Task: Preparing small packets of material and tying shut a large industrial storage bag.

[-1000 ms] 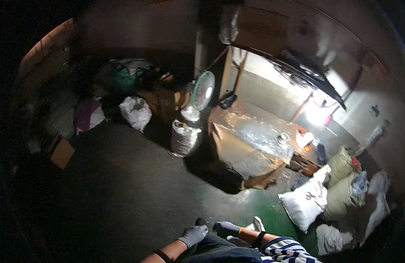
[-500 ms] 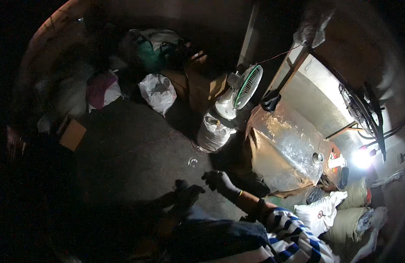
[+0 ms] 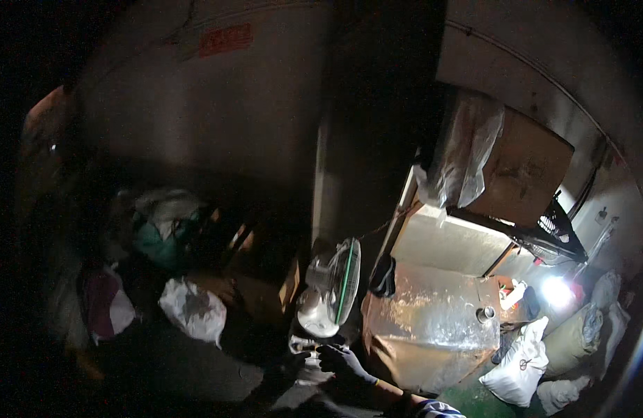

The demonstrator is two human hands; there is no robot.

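My right hand (image 3: pixel 342 362), in a grey work glove with dark fingers, reaches forward at the lower middle. Its fingers are closed, but what they grip, if anything, is too small and dim to name. My left hand (image 3: pixel 288 368) is a dark shape just to its left, in deep shadow, so its fingers do not show clearly. Both hands appear in front of a white sack (image 3: pixel 309 376), partly hidden behind them. A white pedestal fan (image 3: pixel 320 317) with a green-rimmed guard stands just beyond the sack.
A worn, metal-topped table (image 3: pixel 440 306) stands to the right, with a small metal cup (image 3: pixel 484 315) on it. Beyond it glows a bright lamp (image 3: pixel 558 292). Filled white sacks (image 3: pixel 520 362) sit at the lower right. Another white bag (image 3: pixel 192 310) and a cardboard box (image 3: pixel 266 299) lie left.
The view has tilted up, bringing the wall and a hanging plastic sheet into sight. Both hands now appear lower in the picture, in front of the white sack below the fan.
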